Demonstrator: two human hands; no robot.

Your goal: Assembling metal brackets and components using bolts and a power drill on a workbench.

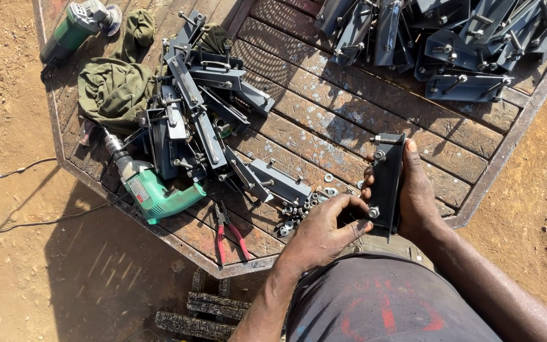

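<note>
My right hand (pixel 420 193) grips a dark metal bracket (pixel 386 180) upright on its edge at the near side of a rusty slatted metal table (pixel 349 136). Bolts stick out at the bracket's top and bottom. My left hand (pixel 324 231) has its fingertips pinched on the lower bolt (pixel 373 212) of that bracket. Just left of the left hand lies a small heap of loose nuts and washers (pixel 302 208).
A pile of similar brackets (pixel 207 114) lies at the table's left, another pile (pixel 451 44) at the far right. A green electric drill (pixel 150 187), red-handled pliers (pixel 229 234), an olive cloth (pixel 112 88) and a green grinder (pixel 74 28) lie at the left. Dirt ground surrounds the table.
</note>
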